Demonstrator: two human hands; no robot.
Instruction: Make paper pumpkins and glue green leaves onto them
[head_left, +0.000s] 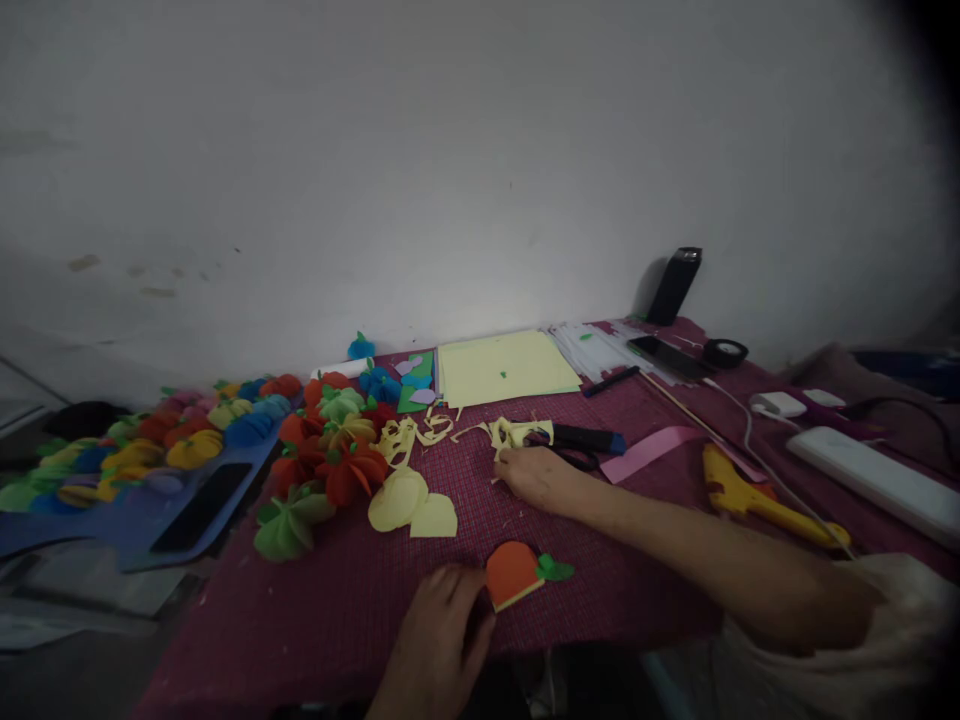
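Note:
My left hand (442,630) rests low on the cloth, thumb and fingers apart, fingertips touching the left edge of a small orange paper pumpkin (513,574). A green paper leaf (555,568) sticks out from its right side, and a yellow layer shows along the lower edge. Farther up, my right hand (536,478) has its fingers closed at a bunch of yellow paper scraps (513,432). Scissors (577,457) with dark handles lie just behind that hand, partly covered. Yellow paper cutouts (400,500) lie to the left.
Finished paper pumpkins (352,470) crowd the left side. Yellow sheets (506,368) lie against the wall. At right are a pink strip (649,452), a yellow glue gun (757,497), a white power strip (874,480), a phone (667,355) and a black can (675,285).

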